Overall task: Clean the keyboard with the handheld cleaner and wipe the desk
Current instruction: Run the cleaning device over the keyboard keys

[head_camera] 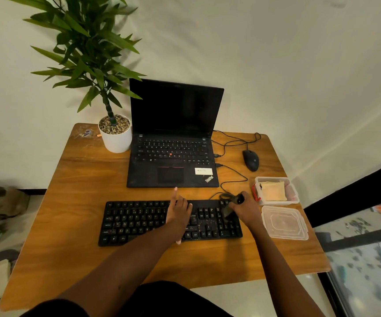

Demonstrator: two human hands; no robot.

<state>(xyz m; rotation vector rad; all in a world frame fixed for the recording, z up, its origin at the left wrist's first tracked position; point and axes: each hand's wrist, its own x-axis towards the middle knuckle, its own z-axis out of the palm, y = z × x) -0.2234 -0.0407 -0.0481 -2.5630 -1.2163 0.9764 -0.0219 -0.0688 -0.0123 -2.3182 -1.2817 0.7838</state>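
Observation:
A black keyboard [139, 221] lies across the front half of the wooden desk [82, 184]. My left hand [179, 213] rests flat on its middle, with the forefinger stretched toward the laptop. My right hand [245, 208] is closed around a small black handheld cleaner [232, 205], whose tip touches the keys at the keyboard's right end. A folded yellowish cloth [273, 191] lies in an open clear plastic box [293, 194] to the right of the keyboard.
An open black laptop [173, 156] stands behind the keyboard, with a white plant pot [116, 139] to its left. A black mouse [251, 160] and its cables lie at the right. The box's clear lid [284, 223] sits near the desk's right edge.

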